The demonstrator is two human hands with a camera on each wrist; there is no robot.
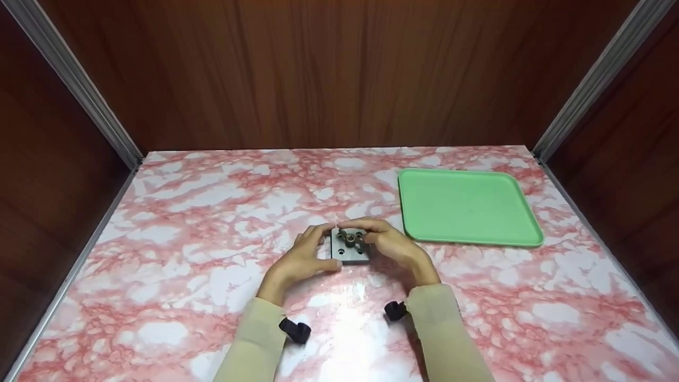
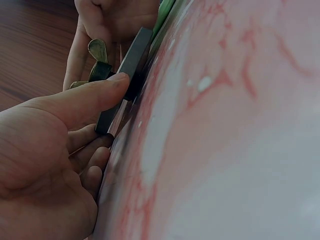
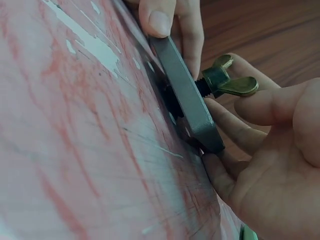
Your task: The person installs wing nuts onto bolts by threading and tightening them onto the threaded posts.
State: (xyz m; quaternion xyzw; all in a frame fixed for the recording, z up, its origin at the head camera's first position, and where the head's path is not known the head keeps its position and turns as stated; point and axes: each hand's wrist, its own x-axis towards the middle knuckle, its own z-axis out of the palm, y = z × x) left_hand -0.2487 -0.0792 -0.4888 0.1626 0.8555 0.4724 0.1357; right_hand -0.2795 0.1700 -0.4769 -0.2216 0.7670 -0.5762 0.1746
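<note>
Metal plate point(image 1: 350, 257) sits near the middle of the bench point(image 1: 212, 212), between both hands — squarish, pale and smooth on top, with dark thick edges and round holes near its corners. A dark threaded bolt point(image 3: 202, 88) stands up through its centre, carrying a brassy wing nut point(image 3: 242, 86) whose rounded wings look worn and dull, shaped to give fingertips some leverage. In the wrist views a dark part shows beneath the plate, seemingly propping it off the surface. The left hand point(image 1: 301, 260) grips the plate, thumb on the near edge and fingers at the far side, probably to keep it from turning. The right hand point(image 1: 395, 245) curves around the opposite side, its thumb and forefinger close about a wing; I cannot tell whether they pinch it. Beyond, a light green tray point(image 1: 467, 207) with rounded corners and a low raised rim lies to the right, apart from the work. Red-and-white marbling covers the glossy bench, and reddish-brown wood-grain panels point(image 1: 350, 74) enclose it.
</note>
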